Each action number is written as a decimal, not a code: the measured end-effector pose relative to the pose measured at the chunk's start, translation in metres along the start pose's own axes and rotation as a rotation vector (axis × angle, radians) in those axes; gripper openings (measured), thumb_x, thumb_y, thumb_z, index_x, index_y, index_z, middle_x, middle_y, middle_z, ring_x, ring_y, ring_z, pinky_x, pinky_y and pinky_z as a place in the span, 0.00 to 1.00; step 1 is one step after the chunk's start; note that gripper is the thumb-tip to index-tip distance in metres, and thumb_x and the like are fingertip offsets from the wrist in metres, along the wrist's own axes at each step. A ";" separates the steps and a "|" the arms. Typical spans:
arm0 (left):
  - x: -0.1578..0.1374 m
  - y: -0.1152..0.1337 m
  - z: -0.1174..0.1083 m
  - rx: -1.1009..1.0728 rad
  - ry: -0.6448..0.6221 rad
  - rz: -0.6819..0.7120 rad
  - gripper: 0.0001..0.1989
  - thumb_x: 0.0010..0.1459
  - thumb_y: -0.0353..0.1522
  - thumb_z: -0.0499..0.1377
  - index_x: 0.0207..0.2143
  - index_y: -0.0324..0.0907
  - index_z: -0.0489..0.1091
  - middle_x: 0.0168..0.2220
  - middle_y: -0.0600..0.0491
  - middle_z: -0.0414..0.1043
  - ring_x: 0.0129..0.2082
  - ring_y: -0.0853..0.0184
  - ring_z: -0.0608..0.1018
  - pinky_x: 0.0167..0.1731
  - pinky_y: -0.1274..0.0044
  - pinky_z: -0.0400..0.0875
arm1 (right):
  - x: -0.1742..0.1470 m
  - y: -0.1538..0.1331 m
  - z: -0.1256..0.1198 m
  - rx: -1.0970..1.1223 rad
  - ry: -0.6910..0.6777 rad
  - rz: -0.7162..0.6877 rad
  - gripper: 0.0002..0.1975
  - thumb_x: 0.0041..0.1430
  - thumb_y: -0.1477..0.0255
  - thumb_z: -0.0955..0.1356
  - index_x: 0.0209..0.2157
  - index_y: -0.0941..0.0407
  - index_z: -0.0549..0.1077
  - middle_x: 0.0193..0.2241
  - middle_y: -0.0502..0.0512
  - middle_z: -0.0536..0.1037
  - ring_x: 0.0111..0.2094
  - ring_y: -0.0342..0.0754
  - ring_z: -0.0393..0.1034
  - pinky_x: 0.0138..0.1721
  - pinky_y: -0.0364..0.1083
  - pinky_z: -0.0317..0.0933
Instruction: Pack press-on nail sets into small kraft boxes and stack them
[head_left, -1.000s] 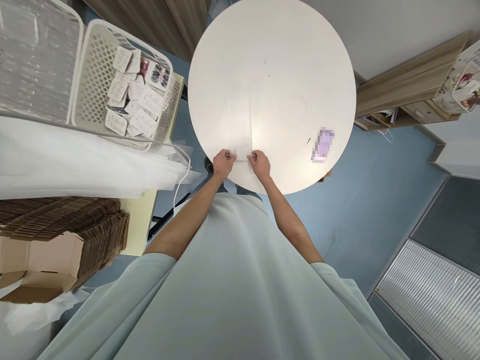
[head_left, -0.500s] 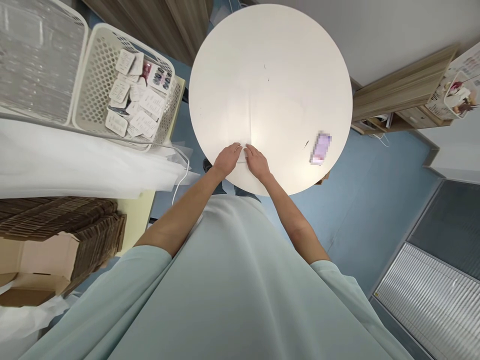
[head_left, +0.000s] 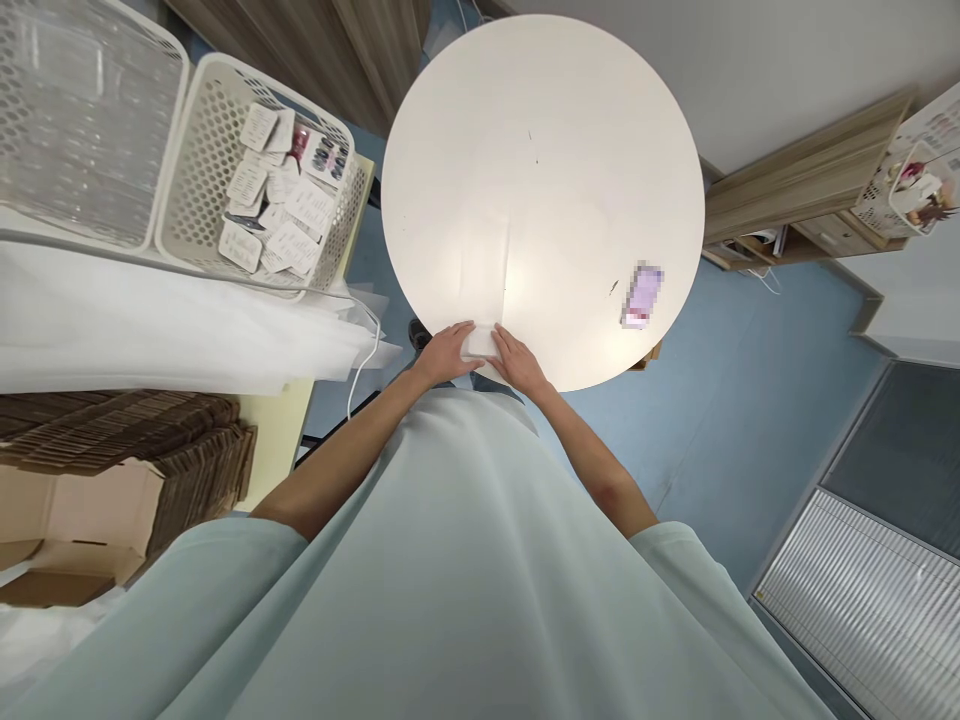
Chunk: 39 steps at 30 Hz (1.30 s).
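A thin white sheet (head_left: 484,268) lies lengthwise on the round white table (head_left: 585,110). Its near end is folded into a small flat white bundle (head_left: 480,342) at the table's front edge. My left hand (head_left: 448,353) grips the bundle's left side, thumb along the near edge and fingers on top. From the right, my right hand (head_left: 519,362) holds it the same way, fingertips at its upper right corner. Whether anything is inside the bundle cannot be seen.
A blurred purple phone-like object (head_left: 642,296) lies on the table's right. At left are a basket of cards (head_left: 217,75), a basket of clear plastic packs (head_left: 176,130), white sheets (head_left: 150,330), stacked brown cardboard (head_left: 202,460) and an open carton (head_left: 97,510). A cable (head_left: 365,365) hangs nearby.
Both hands have come closer to my body and spread a little apart. The folded bundle now shows between them, and the sheet has slid toward me.
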<state>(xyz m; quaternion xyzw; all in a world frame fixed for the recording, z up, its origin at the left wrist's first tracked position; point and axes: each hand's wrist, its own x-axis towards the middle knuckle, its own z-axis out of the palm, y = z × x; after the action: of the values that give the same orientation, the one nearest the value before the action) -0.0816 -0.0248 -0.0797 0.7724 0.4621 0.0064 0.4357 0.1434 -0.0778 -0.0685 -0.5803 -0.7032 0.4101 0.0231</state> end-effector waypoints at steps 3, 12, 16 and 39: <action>-0.003 -0.001 0.003 -0.058 0.017 -0.068 0.40 0.63 0.46 0.65 0.72 0.39 0.64 0.74 0.40 0.67 0.73 0.50 0.70 0.72 0.61 0.65 | -0.009 -0.001 0.000 0.039 0.023 0.030 0.30 0.81 0.58 0.60 0.76 0.57 0.60 0.79 0.65 0.58 0.79 0.56 0.54 0.76 0.57 0.59; 0.024 0.000 -0.011 -0.229 0.150 -0.422 0.14 0.69 0.45 0.60 0.44 0.44 0.76 0.43 0.45 0.83 0.45 0.53 0.82 0.45 0.68 0.75 | 0.037 0.002 -0.012 0.149 0.179 0.235 0.25 0.82 0.54 0.58 0.60 0.56 0.75 0.56 0.65 0.82 0.51 0.56 0.80 0.56 0.53 0.73; 0.040 -0.004 -0.012 -0.233 0.201 -0.495 0.13 0.69 0.41 0.61 0.32 0.46 0.69 0.37 0.46 0.81 0.41 0.55 0.81 0.42 0.69 0.72 | 0.061 0.005 -0.014 0.165 0.211 0.259 0.19 0.81 0.58 0.61 0.47 0.56 0.77 0.46 0.61 0.82 0.41 0.52 0.76 0.50 0.50 0.73; 0.047 -0.012 -0.013 0.142 -0.028 0.029 0.37 0.70 0.29 0.51 0.79 0.32 0.53 0.80 0.38 0.52 0.80 0.53 0.58 0.77 0.59 0.53 | 0.054 0.004 -0.004 -0.093 0.096 0.011 0.33 0.75 0.72 0.63 0.78 0.57 0.57 0.80 0.64 0.55 0.81 0.58 0.48 0.75 0.61 0.62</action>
<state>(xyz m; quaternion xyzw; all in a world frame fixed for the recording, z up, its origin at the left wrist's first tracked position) -0.0687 0.0203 -0.0979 0.8079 0.4442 -0.0308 0.3860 0.1309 -0.0309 -0.0917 -0.6034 -0.7165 0.3489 0.0274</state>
